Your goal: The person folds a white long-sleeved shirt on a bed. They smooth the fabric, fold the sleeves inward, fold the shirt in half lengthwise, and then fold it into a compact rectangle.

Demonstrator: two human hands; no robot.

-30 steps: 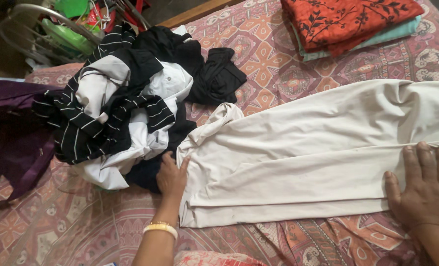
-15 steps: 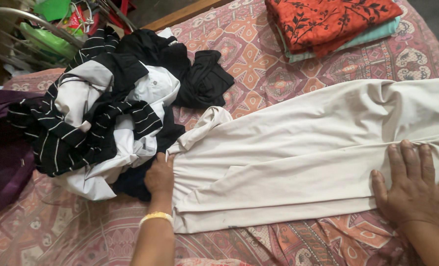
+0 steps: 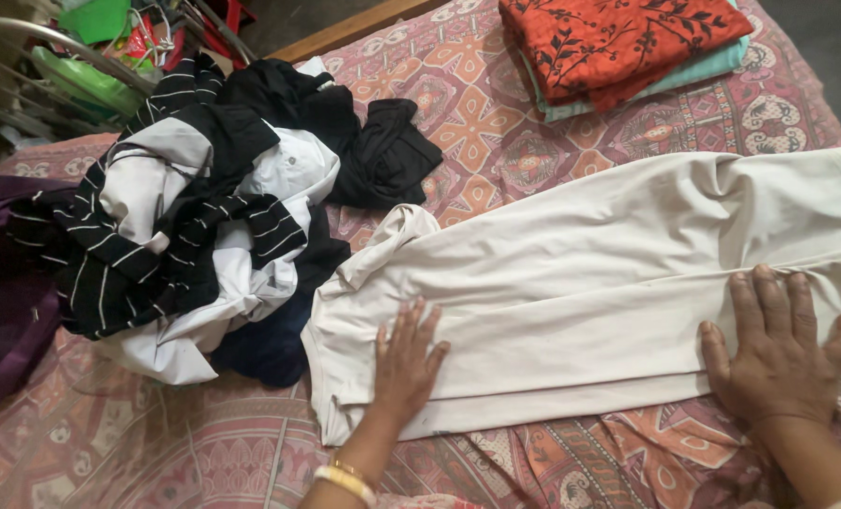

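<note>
The cream trousers (image 3: 609, 273) lie laid out lengthwise across a bed covered by a patterned pink bedsheet (image 3: 156, 443), running from near centre to the right edge of view. The garment appears doubled over, one layer on the other, with the near edge roughly aligned.

The left hand (image 3: 406, 363) rests flat on the left end of the trousers, palm down, fingers (image 3: 419, 325) spread wide and gripping nothing. A gold bangle (image 3: 345, 481) sits on that wrist. The right hand (image 3: 779, 353) lies flat farther right on the same garment, fingers spread wide across a crease line, likewise holding nothing. In my judgement both palms press the cloth to keep the layers flat and in place; the fabric sits directly beneath the fingers of each hand and stretches between them.

To the left, touching the end of the trousers, is a heap of unfolded clothes (image 3: 204, 217), black, white and striped. At far right a folded stack (image 3: 618, 47) stands well apart, an orange printed piece uppermost. A purple cloth (image 3: 6, 292) lies at the left edge.
</note>
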